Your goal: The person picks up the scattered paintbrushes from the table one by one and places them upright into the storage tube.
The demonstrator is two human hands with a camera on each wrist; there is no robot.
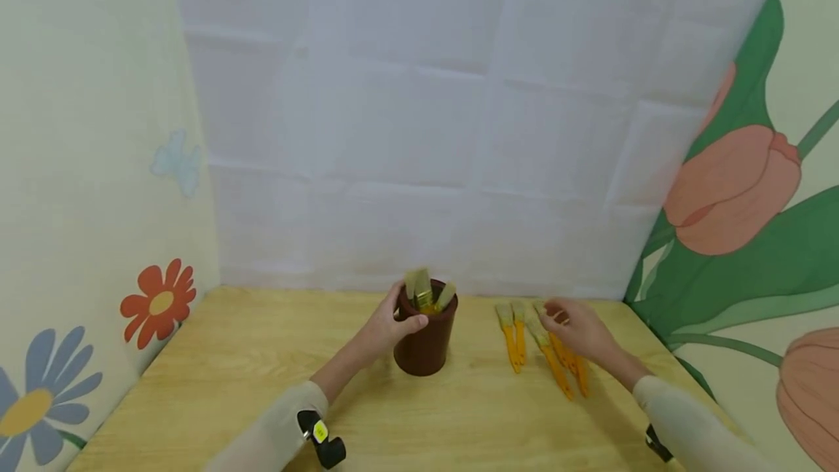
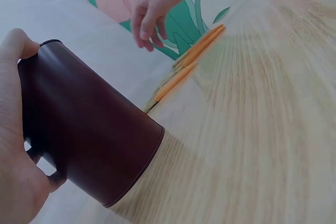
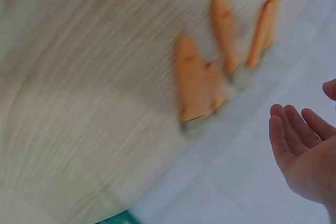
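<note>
The right wrist view is smeared by motion, so the orange-handled brushes (image 3: 202,85) show only as soft streaks, and their bristles are hard to make out there. In the head view the right hand (image 1: 580,330) covers part of the brushes (image 1: 544,348) lying on the worktop (image 1: 216,377); whether it touches them cannot be told. Its fingers (image 3: 291,132) are relaxed and slightly spread, holding nothing. The left hand (image 1: 387,326) wraps the brown cup (image 1: 426,337), thumb (image 1: 414,323) on the near side by the rim (the other fingers are hidden behind it). Several brushes (image 1: 426,290) stand bristles-up in the cup, just left of the loose ones. The worktop is pale wood, backed by a creased white cloth (image 1: 419,130), with flower-painted walls (image 1: 157,301) on both sides.
</note>
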